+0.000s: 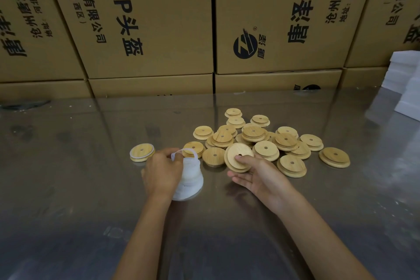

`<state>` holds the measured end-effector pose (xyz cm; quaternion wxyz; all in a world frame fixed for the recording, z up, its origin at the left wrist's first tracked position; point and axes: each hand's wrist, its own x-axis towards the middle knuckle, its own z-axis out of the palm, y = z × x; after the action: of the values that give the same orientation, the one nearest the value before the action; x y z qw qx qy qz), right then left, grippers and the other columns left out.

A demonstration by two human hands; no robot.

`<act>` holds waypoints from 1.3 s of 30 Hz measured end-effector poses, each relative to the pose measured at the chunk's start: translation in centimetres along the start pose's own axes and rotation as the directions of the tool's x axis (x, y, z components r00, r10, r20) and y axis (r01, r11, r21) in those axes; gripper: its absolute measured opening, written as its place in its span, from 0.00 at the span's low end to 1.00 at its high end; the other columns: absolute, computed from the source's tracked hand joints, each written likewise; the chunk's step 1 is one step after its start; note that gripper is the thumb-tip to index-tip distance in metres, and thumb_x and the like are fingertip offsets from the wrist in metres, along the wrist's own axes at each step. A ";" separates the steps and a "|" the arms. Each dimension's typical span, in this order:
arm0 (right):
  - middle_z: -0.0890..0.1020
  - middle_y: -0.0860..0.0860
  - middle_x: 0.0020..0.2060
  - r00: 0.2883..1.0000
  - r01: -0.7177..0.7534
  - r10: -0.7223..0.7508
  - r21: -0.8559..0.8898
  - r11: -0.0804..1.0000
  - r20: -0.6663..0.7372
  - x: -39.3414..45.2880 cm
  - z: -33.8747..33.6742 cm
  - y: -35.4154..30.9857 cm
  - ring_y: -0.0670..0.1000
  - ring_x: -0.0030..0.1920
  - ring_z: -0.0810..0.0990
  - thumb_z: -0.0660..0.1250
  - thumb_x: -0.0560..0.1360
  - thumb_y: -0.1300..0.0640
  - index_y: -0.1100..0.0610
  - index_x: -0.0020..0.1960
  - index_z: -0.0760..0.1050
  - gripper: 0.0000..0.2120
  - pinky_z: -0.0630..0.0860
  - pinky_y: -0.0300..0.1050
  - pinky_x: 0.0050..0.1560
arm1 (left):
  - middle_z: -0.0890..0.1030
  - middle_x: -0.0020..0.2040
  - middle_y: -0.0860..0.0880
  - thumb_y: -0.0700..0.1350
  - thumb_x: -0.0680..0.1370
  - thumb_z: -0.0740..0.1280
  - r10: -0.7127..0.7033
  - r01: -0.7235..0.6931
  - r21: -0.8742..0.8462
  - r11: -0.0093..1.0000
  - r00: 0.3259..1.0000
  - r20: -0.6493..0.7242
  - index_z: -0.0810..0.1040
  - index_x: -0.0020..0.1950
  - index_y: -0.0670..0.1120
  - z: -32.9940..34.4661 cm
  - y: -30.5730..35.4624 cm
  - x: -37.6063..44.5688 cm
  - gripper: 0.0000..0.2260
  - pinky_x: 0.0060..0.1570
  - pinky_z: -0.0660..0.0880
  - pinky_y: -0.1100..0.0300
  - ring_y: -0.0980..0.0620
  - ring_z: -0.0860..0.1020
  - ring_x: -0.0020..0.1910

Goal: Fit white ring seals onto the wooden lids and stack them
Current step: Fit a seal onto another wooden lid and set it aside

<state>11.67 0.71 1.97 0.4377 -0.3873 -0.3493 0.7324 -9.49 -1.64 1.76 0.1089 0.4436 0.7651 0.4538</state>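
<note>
My left hand [162,170] pinches a thin white ring seal [184,152] and lifts it off the top of a stack of white ring seals [189,183] standing on the table. My right hand [254,174] holds a wooden lid [238,157] tilted, its stepped underside facing me and my thumb near its centre hole. Several loose wooden lids [266,138] lie heaped just beyond my right hand. One wooden lid with a white seal fitted [142,152] lies alone at the left of the pile.
The work surface is a shiny metal table [91,188]. Large cardboard boxes [147,29] form a wall along its far edge. White foam blocks [406,82] are stacked at the far right.
</note>
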 end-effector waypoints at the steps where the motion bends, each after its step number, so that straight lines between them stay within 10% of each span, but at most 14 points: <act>1: 0.87 0.58 0.48 1.000 0.001 -0.001 0.000 1.000 -0.003 0.0 0.0 0.0 0.57 0.47 0.87 0.69 0.77 0.62 0.54 0.60 0.75 0.13 0.83 0.46 0.47 | 0.84 0.50 0.50 0.48 0.77 0.63 0.012 -0.012 -0.032 0.999 1.000 -0.010 0.84 0.53 0.54 0.0 0.0 0.0 0.11 0.56 0.74 0.50 0.45 0.79 0.53; 10: 0.86 0.59 0.50 1.000 0.007 -0.007 -0.041 0.999 -0.011 -0.1 0.4 0.1 0.59 0.49 0.86 0.66 0.79 0.61 0.54 0.60 0.74 0.10 0.81 0.47 0.48 | 0.83 0.41 0.62 0.49 0.79 0.65 0.250 -0.254 -0.315 0.915 0.967 -0.052 0.83 0.51 0.55 0.5 1.8 -0.9 0.07 0.40 0.70 0.74 0.63 0.79 0.44; 17: 0.86 0.58 0.50 0.996 0.065 -0.048 -0.281 0.957 0.069 -0.9 1.1 0.0 0.56 0.46 0.86 0.67 0.77 0.57 0.53 0.57 0.82 0.10 0.80 0.44 0.47 | 0.83 0.47 0.63 0.50 0.79 0.65 0.469 -0.426 -0.265 0.865 0.874 0.126 0.81 0.56 0.57 2.3 3.3 -3.2 0.08 0.47 0.77 0.61 0.63 0.80 0.48; 39: 0.84 0.54 0.41 0.995 0.050 -0.011 -0.421 0.906 0.095 -1.3 1.4 -0.3 0.51 0.38 0.81 0.69 0.75 0.55 0.57 0.51 0.82 0.08 0.76 0.42 0.41 | 0.80 0.46 0.60 0.37 0.78 0.62 0.394 -0.304 -0.383 0.872 0.901 0.181 0.83 0.50 0.50 2.5 3.8 -3.4 0.12 0.44 0.67 0.74 0.65 0.76 0.47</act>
<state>10.95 -0.61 3.19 0.3385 -0.4339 -0.5250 0.6492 -3.89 -2.04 2.61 0.1971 0.6035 0.5597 0.5327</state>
